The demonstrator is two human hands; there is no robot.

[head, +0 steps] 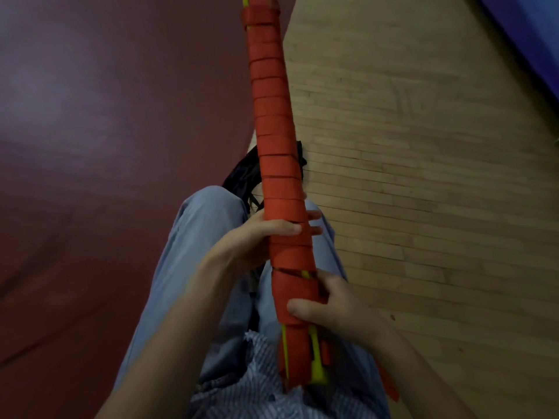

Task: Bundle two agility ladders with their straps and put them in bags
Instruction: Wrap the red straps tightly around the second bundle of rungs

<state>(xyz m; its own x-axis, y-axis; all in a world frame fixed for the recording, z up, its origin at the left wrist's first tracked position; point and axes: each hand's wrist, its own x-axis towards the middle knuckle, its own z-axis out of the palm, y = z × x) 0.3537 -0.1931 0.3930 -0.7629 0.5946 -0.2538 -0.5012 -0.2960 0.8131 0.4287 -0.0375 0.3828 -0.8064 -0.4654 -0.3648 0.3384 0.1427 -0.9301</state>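
Above our lap, the bundled agility ladder runs as one long, stiff roll from our waist up and away past the top edge of the view. An orange-red strap winds around it in close turns for nearly its whole length. The yellow rungs show only at the near end, in a small gap between turns by our right hand and at the far tip.

Our left hand wraps the roll from the left. Its thumb lies across the top and its fingertips peek out on the far side, so the grasp is closed firmly around the bundle. Our right hand grips the roll lower down from the right. Its thumb presses across the front of the wrapping and its fingers curl in at the gap.

A loose tail of strap hangs off by our right forearm.

Under the bundle, between our knees, lies something black with cords or folds; we cannot tell what it is. Our legs are in blue trousers, with a striped shirt at the bottom of the view. Dark red flooring fills the left side and a wooden floor the right. A blue surface sits at the top right corner.
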